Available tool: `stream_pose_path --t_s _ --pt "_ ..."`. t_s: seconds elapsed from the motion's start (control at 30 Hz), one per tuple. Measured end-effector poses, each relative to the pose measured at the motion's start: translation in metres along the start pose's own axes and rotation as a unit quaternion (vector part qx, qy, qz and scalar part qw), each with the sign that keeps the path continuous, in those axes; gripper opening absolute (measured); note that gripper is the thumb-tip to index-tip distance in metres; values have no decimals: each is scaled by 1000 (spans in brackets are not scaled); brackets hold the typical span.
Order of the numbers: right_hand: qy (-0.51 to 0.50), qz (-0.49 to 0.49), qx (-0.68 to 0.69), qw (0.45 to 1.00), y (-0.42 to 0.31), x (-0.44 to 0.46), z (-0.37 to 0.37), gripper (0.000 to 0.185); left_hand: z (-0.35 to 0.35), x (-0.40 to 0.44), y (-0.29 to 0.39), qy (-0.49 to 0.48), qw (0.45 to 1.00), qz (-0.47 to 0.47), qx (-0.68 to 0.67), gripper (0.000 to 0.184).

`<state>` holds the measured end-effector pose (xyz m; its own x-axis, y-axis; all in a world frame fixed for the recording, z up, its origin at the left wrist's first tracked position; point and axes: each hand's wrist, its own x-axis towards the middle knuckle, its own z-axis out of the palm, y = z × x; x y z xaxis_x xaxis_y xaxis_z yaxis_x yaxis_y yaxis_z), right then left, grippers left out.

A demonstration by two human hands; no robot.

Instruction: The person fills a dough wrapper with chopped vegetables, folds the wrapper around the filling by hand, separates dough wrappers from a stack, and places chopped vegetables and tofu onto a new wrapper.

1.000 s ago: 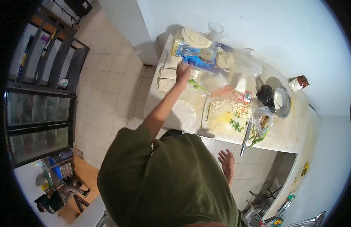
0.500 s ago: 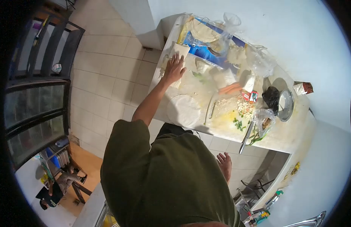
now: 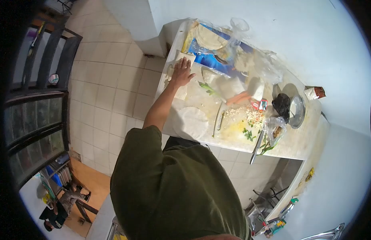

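Observation:
My left hand (image 3: pixel 182 73) lies flat with fingers stretched out on a pale, flat folded sheet (image 3: pixel 187 57) at the counter's far left. More of the pale layer shows below the wrist; what exactly it is I cannot make out. Closer to my body lies a thin round white wrapper (image 3: pixel 190 122). To the right, a cutting board (image 3: pixel 229 129) bears chopped pale and orange bits and cut greens. A knife (image 3: pixel 255 152) rests at its right side, with the handle over the counter edge. My right hand is out of sight.
Round wrappers (image 3: pixel 209 37) sit on a blue printed sheet at the back. Spring onion (image 3: pixel 208 89), carrot (image 3: pixel 238 98), a black plastic bag (image 3: pixel 283 105) and a metal bowl (image 3: pixel 298 114) are along the counter. A person (image 3: pixel 55 212) sits at lower left.
My right hand, seen below the counter edge before, has gone out of view. My left hand stays on the pale sheet. The whole view has shifted slightly.

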<state>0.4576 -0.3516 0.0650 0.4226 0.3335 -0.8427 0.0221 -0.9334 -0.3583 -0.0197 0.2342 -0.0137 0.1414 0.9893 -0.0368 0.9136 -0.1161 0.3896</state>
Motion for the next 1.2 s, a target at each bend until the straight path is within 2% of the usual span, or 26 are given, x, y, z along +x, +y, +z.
stream_pose_path --t_s 0.2,0.37,0.43,0.57,0.6,0.73,0.83,0.9,1.0,1.1,1.13,1.2 --pt "-15 -7 -21 1000 -31 -2 7 59 -20 -35 15 73 994 41 -71 74" --pt "-31 -23 -52 998 -45 12 3 58 -6 -145 55 79 983 79 -145 65" --pt "-40 -31 -71 996 -47 22 -1 57 8 -193 66 116 966 111 -203 61" --pt "-51 -50 -114 991 -44 57 -19 56 15 -218 71 96 968 70 -221 55" --pt "-52 -56 -126 989 -46 66 -25 56 6 -211 69 151 961 85 -216 52" --pt "-19 -35 -163 986 -122 33 -26 49 -31 -168 55 145 962 35 -227 45" --pt "-33 -41 -165 985 -135 47 -30 52 -61 -144 46 159 958 32 -235 44" --pt "-32 -80 -68 994 -135 52 -24 53 -71 -132 42 184 953 42 -238 42" --pt "-43 -75 -43 995 -136 58 -9 56 -74 -114 34 178 959 52 -215 41" --pt "-71 -48 -91 992 -127 61 -6 56 -68 -94 27 144 973 49 -171 48" --pt "-84 -37 -119 989 -121 62 -6 56 -63 -82 23 138 974 7 -178 57" --pt "-61 -99 -103 988 -90 49 -6 53 -49 -56 20 124 970 -76 -194 76"
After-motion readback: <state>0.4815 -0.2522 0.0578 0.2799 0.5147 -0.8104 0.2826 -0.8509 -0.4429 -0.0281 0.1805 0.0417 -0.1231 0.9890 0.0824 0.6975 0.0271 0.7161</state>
